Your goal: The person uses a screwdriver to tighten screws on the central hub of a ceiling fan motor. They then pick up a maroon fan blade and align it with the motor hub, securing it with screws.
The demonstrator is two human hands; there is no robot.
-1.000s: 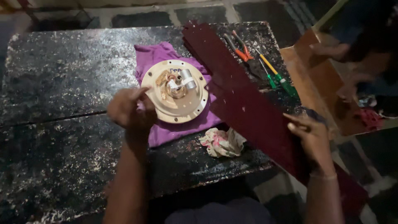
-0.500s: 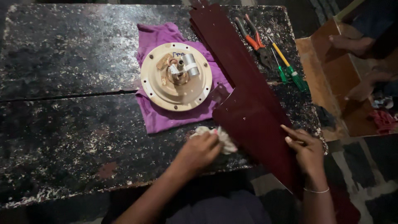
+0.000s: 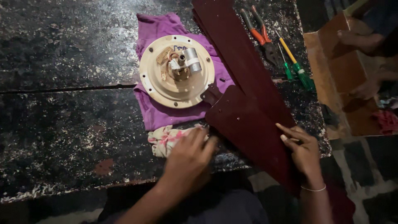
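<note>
Worktop (image 3: 62, 116) of dark, speckled, worn stone fills most of your view, with a crack running across it from the left edge. Your left hand (image 3: 188, 155) lies palm down near the front edge, fingers loosely spread and covering the right end of a crumpled floral rag (image 3: 163, 139); you cannot tell whether the fingers have closed on the cloth underneath. Your right hand (image 3: 302, 149) rests open on the wide end of a dark maroon fan blade (image 3: 248, 124), fingertips pressed flat on its surface and a thin bangle at the wrist; it presses rather than grips. That blade lies slantwise over the front right corner of the worktop, its wide end overhanging the edge toward you. A second maroon blade (image 3: 232, 45) lies under it and runs up to the far edge. Just left of the blades sits a round cream fan motor plate (image 3: 176, 72) with copper windings and a small silver capacitor at its centre, resting on a purple cloth (image 3: 159, 114). Past the blades, on the far right, lie orange-handled pliers (image 3: 259, 33) and two green-handled screwdrivers (image 3: 296, 66). Beyond the worktop, another person's bare foot (image 3: 360, 39) rests on a brown cardboard box (image 3: 331, 74).
</note>
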